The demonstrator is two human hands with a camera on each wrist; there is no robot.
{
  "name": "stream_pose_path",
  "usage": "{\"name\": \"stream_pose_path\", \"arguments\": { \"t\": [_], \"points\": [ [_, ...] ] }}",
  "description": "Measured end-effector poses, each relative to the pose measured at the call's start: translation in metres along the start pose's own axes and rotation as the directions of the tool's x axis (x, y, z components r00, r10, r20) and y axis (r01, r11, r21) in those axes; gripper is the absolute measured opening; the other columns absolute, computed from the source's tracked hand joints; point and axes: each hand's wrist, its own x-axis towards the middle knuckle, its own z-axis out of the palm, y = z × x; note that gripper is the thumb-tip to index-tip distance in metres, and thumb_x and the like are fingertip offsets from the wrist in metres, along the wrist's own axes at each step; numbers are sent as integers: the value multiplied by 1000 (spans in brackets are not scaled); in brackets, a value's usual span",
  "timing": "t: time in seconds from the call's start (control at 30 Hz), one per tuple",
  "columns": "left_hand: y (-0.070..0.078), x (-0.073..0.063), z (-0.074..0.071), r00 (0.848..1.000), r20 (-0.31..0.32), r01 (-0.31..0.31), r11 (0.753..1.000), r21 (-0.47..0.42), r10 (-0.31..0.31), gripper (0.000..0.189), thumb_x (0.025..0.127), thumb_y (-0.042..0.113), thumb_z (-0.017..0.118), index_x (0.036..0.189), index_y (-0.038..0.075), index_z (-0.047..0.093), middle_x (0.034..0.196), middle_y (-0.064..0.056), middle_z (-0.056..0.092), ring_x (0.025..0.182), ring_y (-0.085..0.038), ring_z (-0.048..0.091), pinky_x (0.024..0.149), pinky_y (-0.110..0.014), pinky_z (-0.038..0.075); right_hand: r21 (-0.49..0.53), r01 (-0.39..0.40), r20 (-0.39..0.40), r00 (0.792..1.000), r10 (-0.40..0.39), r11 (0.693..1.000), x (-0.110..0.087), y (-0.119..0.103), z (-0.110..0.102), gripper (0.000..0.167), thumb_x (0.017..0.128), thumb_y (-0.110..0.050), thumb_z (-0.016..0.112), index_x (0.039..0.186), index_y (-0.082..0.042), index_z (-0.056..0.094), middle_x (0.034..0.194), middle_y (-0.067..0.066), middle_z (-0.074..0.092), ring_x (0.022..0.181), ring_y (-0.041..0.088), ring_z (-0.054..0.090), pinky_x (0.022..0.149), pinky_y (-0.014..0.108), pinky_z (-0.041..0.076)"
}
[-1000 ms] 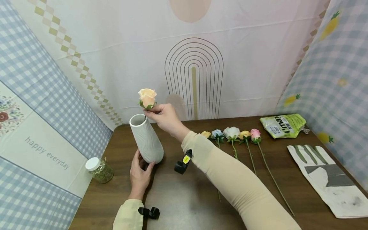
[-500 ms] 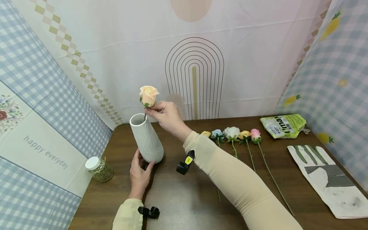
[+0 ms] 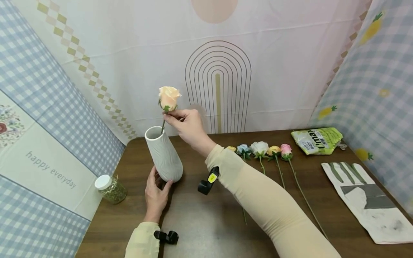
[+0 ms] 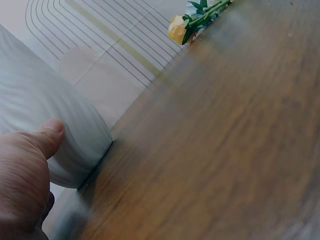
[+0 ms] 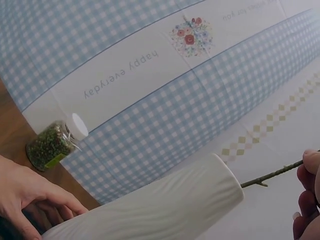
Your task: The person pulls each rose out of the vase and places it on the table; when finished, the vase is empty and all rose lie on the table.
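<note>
A white ribbed vase (image 3: 165, 157) stands on the table, its mouth facing up. My left hand (image 3: 156, 193) grips it low down, thumb on the near side; the left wrist view shows the thumb (image 4: 52, 134) against the vase wall. Above the mouth, my right hand (image 3: 190, 129) pinches a peach rose (image 3: 169, 98) by its stem just under the bloom. In the right wrist view the thorny stem (image 5: 272, 174) runs from those fingers to the vase's rim, and its lower part is hidden inside.
Several roses lie right of the vase, among them a white one (image 3: 259, 147) and a pink one (image 3: 286, 150). A green packet (image 3: 317, 141) and a white-and-grey glove (image 3: 368, 202) lie farther right. A white-lidded jar (image 3: 111, 190) stands at left.
My right hand has risen slightly with the peach rose, and more stem shows above the vase's mouth. The left hand and the vase have stayed in place.
</note>
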Motion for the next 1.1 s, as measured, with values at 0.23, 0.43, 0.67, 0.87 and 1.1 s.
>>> {"name": "stream_pose_path", "arguments": {
  "t": [0.23,0.43,0.67,0.87,1.1],
  "points": [
    [-1,0,0,1000,10,25,1000,8,-25,83,78,4,79,149,15,36,131,-14,51,115,-28,54,93,-43,49,127,12,-98,995,1,992,-1,0,-13,18,83,-8,75,96,5,74,86,8,73,84,8,62,75,25,54],
    [-2,0,0,1000,7,20,1000,8,-20,84,78,7,80,149,15,35,131,-15,51,114,-29,55,92,-42,49,196,24,-189,982,14,980,0,-5,-31,18,83,-8,76,93,7,74,78,-2,70,79,10,60,70,24,52],
    [-2,0,0,1000,8,8,1000,2,-8,84,78,7,80,149,13,35,132,-16,50,115,-29,55,92,-41,49,321,28,-318,945,80,947,0,-9,-59,7,83,-4,75,89,-3,76,84,-1,71,86,12,60,78,26,51],
    [-2,-1,1,1000,-8,-7,1000,-8,7,85,77,4,80,148,10,35,131,-18,51,114,-30,55,91,-41,49,459,7,-420,883,210,889,-5,-8,-103,6,84,-4,73,85,-9,73,83,0,68,78,11,57,73,22,46],
    [-1,0,0,1000,-6,-20,1000,-9,20,85,77,6,80,149,11,34,131,-18,50,114,-31,55,91,-41,48,564,35,-480,827,293,825,-32,11,-160,9,84,-7,75,90,-3,70,82,6,70,70,13,59,62,20,49]
  ]
}}
